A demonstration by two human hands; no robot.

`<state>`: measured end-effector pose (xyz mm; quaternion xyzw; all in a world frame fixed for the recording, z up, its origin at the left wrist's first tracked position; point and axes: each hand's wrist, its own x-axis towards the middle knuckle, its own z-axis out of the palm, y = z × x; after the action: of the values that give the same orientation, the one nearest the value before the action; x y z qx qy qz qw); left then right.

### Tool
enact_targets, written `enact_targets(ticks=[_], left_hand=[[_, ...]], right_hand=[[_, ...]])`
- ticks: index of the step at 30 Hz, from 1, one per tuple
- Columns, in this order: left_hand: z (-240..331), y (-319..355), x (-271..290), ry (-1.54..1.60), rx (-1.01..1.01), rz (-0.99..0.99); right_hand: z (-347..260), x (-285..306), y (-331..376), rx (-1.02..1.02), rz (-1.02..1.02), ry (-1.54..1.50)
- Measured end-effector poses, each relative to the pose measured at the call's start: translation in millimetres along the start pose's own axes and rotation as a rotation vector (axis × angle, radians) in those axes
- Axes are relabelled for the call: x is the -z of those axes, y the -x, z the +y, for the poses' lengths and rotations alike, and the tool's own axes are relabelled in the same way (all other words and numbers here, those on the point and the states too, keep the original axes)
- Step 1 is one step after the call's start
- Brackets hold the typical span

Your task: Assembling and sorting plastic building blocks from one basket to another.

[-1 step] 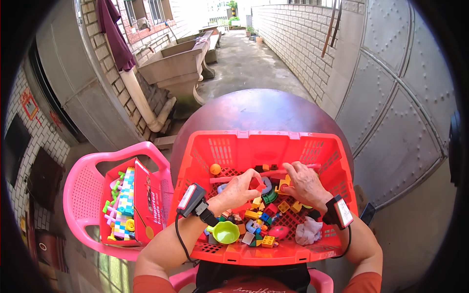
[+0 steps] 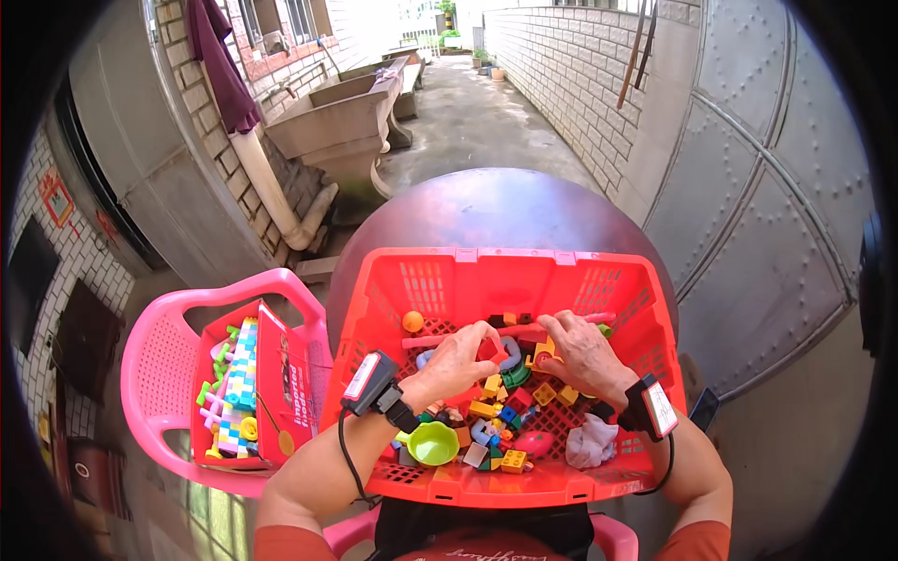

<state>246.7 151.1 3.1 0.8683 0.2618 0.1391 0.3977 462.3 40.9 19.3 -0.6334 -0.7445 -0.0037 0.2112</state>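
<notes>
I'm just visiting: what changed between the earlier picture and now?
Very little: a bit of green now shows beside the right hand. I see nothing clearly taken hold of or let go. The left hand stays by a red piece, the right by a yellow piece; the red crate and green cup look unmoved.

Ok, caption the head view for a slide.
Left hand and right hand over toys in a red crate on a table.
</notes>
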Motion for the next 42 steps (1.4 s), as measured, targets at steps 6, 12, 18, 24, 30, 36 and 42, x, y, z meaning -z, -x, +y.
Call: enact_targets(ticks=[6,12,18,24,30,36,42], left_hand=[[-11,1,-7,-0.158,-0.039,0.139],[7,0,-6,0.033,0.082,-0.014],[12,-1,-7,0.784,0.121,-0.01],[14,-4,-2,0.749,0.1,-0.06],[12,-4,20,0.271,0.0,0.284],[-12,42,109,0.135,0.009,0.687],[-144,197,200,-0.651,0.532,1.064]], right_hand=[[-9,-17,1,0.208,-0.212,-0.144],[-12,-23,10,0.287,-0.195,-0.183],[-33,6,-1,-0.089,-0.245,-0.494],[-27,4,-4,-0.031,-0.08,-0.599],[-7,12,-7,-0.079,0.053,-0.469],[23,4,-3,0.005,0.125,-0.323],[7,8,-4,0.021,0.03,-0.263]])
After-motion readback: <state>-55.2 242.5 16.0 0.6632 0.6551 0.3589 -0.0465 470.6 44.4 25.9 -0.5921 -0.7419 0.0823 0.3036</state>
